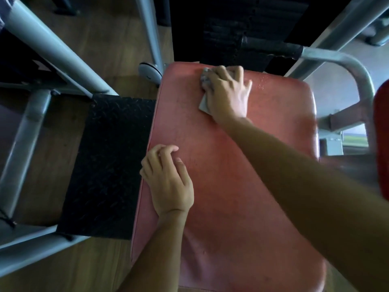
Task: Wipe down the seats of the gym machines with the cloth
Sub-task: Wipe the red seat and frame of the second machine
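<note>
The worn red padded vinyl seat [231, 197] filled the near and middle field, its long axis running away from the person. The left hand [168, 180] rested on the seat's left edge, fingers loosely curled and holding nothing. Just beside that edge, to the left, lay a black diamond-pattern metal footplate [105, 165] set between grey painted steel frame tubes [52, 49].

Farther up, the right hand [228, 91] lay flat with fingers spread, pressing a folded grey cloth [203, 105] onto the seat near its far left corner. The cloth was largely covered by the hand, with one corner showing at the wrist side and a crumpled part at the fingertips. Small water droplets [261, 85] sat on the vinyl just right of the hand.

Beyond the far edge of the seat stood a black weight stack [231, 28]. A curved bare metal handle bar [347, 60] ran to the right. Brown wood-plank flooring [117, 45] showed to the left.
</note>
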The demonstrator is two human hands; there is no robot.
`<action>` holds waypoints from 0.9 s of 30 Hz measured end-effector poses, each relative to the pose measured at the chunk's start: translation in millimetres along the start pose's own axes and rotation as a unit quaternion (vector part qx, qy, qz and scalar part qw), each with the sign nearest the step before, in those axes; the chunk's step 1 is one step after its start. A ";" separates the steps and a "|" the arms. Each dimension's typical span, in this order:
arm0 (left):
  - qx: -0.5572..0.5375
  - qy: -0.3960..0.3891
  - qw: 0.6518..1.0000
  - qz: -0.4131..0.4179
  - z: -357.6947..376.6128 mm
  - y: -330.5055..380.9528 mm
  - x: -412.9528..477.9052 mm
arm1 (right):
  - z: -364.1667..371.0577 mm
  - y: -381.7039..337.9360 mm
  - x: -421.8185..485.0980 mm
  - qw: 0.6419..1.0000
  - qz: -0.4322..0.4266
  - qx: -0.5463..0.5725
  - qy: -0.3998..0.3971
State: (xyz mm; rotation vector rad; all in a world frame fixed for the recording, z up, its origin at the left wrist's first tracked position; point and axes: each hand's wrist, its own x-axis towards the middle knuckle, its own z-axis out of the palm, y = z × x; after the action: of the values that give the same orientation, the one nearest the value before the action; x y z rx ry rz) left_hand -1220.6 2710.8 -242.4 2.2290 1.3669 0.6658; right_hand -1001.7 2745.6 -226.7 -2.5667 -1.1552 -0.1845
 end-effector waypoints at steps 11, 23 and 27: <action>0.022 0.007 0.999 0.036 -0.7 -2.3 0.0 | -34.9 78.3 -111.9 0.978 -0.208 0.017 -0.003; 0.060 -0.085 0.973 0.209 26.7 49.1 6.1 | -80.7 136.9 -181.1 0.971 0.237 0.006 -0.012; 0.012 -0.075 0.972 0.222 62.2 70.1 11.8 | -74.0 161.9 -144.3 0.959 0.282 -0.014 0.010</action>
State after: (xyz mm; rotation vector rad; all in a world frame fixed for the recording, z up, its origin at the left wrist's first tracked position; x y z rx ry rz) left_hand -1129.9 2685.2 -247.9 2.5717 0.8107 0.6090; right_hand -975.7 2517.9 -230.5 -2.7878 -0.3760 -0.0897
